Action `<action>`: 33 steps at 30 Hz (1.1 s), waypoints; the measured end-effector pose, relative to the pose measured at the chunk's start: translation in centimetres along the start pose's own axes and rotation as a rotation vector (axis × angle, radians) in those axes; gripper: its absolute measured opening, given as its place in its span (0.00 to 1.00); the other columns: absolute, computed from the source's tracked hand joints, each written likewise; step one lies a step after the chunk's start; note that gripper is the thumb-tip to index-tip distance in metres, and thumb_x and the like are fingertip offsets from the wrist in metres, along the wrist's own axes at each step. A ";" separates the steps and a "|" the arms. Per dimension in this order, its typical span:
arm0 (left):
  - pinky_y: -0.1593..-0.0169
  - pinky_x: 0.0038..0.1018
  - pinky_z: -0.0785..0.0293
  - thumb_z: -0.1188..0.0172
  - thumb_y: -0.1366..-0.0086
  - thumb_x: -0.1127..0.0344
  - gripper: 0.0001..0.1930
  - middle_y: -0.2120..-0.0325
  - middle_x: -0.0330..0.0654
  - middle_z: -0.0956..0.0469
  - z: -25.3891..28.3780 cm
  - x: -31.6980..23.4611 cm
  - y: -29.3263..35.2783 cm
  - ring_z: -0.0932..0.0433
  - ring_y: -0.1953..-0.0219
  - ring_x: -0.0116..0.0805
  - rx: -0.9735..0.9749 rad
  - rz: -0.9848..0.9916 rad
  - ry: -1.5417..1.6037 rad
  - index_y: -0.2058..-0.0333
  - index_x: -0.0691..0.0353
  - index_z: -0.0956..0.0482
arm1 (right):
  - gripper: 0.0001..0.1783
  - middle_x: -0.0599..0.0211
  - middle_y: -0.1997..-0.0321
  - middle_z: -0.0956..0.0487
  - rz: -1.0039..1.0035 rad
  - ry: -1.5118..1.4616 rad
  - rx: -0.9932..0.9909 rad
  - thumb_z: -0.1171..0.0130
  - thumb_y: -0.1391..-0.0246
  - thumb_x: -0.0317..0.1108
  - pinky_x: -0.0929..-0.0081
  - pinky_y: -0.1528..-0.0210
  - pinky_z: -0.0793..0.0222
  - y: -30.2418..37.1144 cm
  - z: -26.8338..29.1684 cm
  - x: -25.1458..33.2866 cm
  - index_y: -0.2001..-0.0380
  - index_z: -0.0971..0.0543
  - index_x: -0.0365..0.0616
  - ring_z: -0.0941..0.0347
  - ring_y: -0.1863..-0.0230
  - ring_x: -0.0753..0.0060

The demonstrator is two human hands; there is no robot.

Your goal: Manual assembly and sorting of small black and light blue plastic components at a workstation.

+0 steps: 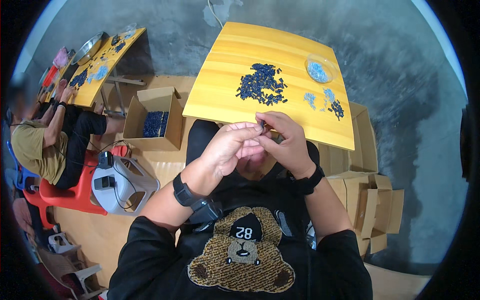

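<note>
Holding a small dark piece (263, 123) in the meeting fingertips of my left hand (234, 146) and right hand (286, 141), I have it by the tabletop's (210, 95) near edge, close to the dark pile (261, 85).

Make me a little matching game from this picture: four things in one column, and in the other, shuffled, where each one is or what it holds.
Things:
1. Small dark piece
2. Large pile of dark pieces
3. Round clear dish
4. Grey stool

Places and states:
A. On the table, holding pale blue pieces
B. At the fingertips of the left hand and right hand
C. Off to the left, beside a red seat
D. Loose on the yellow table

Pairs: 1-B; 2-D; 3-A; 4-C
</note>
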State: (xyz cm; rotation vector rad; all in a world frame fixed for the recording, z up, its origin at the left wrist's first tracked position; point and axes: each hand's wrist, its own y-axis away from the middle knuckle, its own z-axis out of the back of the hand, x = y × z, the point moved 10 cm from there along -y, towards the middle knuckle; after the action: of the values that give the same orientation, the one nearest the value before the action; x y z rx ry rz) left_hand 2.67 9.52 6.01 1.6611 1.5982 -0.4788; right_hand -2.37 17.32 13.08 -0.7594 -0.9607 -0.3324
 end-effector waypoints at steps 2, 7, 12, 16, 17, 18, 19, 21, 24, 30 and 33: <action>0.61 0.24 0.21 0.47 0.37 0.68 0.08 0.66 0.45 0.21 0.1 0.1 0.0 0.20 0.65 0.30 -0.001 0.000 0.003 0.62 0.64 0.24 | 0.22 0.60 0.57 0.25 0.035 0.015 -0.014 0.39 0.58 0.24 0.82 0.61 0.29 0.1 0.2 0.1 0.54 0.25 0.37 0.27 0.63 0.76; 0.62 0.23 0.21 0.48 0.36 0.67 0.08 0.64 0.44 0.22 -0.4 0.6 0.2 0.20 0.65 0.29 0.032 0.017 0.178 0.61 0.63 0.25 | 0.23 0.63 0.56 0.25 0.020 -0.099 -0.051 0.37 0.59 0.23 0.83 0.62 0.31 0.2 0.3 -0.2 0.54 0.24 0.38 0.29 0.65 0.79; 0.62 0.21 0.22 0.47 0.36 0.67 0.09 0.65 0.43 0.22 -0.8 0.7 0.1 0.21 0.66 0.26 0.023 -0.002 0.170 0.60 0.63 0.25 | 0.23 0.64 0.57 0.24 0.021 -0.177 -0.074 0.38 0.58 0.23 0.83 0.60 0.31 0.4 0.4 -1.3 0.54 0.24 0.39 0.29 0.65 0.79; 0.63 0.18 0.23 0.46 0.38 0.68 0.08 0.66 0.41 0.21 -0.5 0.5 -0.1 0.22 0.68 0.23 0.000 -0.021 0.085 0.61 0.63 0.24 | 0.23 0.63 0.56 0.24 0.025 -0.162 -0.079 0.38 0.59 0.23 0.82 0.59 0.31 0.5 0.6 -1.6 0.54 0.24 0.39 0.28 0.63 0.79; 0.63 0.18 0.23 0.46 0.38 0.68 0.08 0.66 0.41 0.21 -0.5 0.6 -0.1 0.22 0.68 0.23 -0.001 -0.020 0.085 0.61 0.63 0.24 | 0.23 0.63 0.56 0.24 0.024 -0.130 -0.069 0.38 0.59 0.23 0.82 0.58 0.31 0.6 0.5 -1.6 0.54 0.24 0.39 0.28 0.63 0.78; 0.63 0.17 0.23 0.45 0.38 0.68 0.08 0.67 0.40 0.21 -0.3 0.6 -0.1 0.22 0.69 0.22 -0.015 -0.020 0.074 0.62 0.63 0.24 | 0.23 0.63 0.56 0.24 0.023 -0.131 -0.070 0.38 0.59 0.23 0.82 0.58 0.31 0.6 0.5 -1.7 0.54 0.24 0.39 0.28 0.63 0.78; 0.64 0.17 0.24 0.45 0.38 0.69 0.07 0.67 0.40 0.21 -0.2 0.6 -0.1 0.22 0.69 0.22 -0.029 -0.021 0.064 0.62 0.64 0.23 | 0.23 0.63 0.57 0.24 0.022 -0.143 -0.069 0.38 0.59 0.24 0.82 0.59 0.31 0.6 0.5 -1.7 0.54 0.24 0.39 0.27 0.63 0.78; 0.64 0.17 0.24 0.46 0.38 0.69 0.07 0.68 0.40 0.21 -0.3 0.6 -0.1 0.23 0.69 0.22 -0.033 -0.017 0.054 0.62 0.64 0.24 | 0.23 0.63 0.57 0.24 0.021 -0.155 -0.068 0.38 0.59 0.24 0.82 0.59 0.30 0.7 0.6 -1.8 0.55 0.24 0.39 0.27 0.63 0.78; 0.64 0.17 0.24 0.46 0.38 0.69 0.07 0.68 0.40 0.21 -0.2 0.7 -0.2 0.23 0.69 0.22 -0.020 -0.009 0.059 0.62 0.64 0.24 | 0.23 0.63 0.57 0.24 -0.011 -0.179 -0.045 0.38 0.59 0.23 0.81 0.58 0.30 0.7 0.5 -1.9 0.55 0.24 0.40 0.27 0.62 0.78; 0.64 0.17 0.24 0.46 0.37 0.70 0.08 0.68 0.40 0.21 -0.8 0.9 0.0 0.23 0.69 0.22 0.043 -0.004 0.139 0.62 0.65 0.24 | 0.23 0.65 0.57 0.24 0.012 -0.256 0.005 0.38 0.59 0.23 0.81 0.57 0.30 0.6 0.6 -1.6 0.55 0.24 0.40 0.28 0.61 0.78; 0.64 0.17 0.25 0.47 0.37 0.69 0.08 0.68 0.40 0.22 -0.8 1.0 0.0 0.23 0.69 0.22 0.034 -0.006 0.132 0.62 0.66 0.24 | 0.24 0.65 0.56 0.24 0.073 -0.217 0.048 0.37 0.59 0.23 0.82 0.56 0.30 0.5 0.5 -0.8 0.54 0.24 0.40 0.28 0.61 0.78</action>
State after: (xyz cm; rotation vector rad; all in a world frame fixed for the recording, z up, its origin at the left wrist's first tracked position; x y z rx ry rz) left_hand 2.65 10.78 5.84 1.7447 1.6995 -0.4089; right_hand -2.85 18.00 12.38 -0.7953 -1.1377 -0.1642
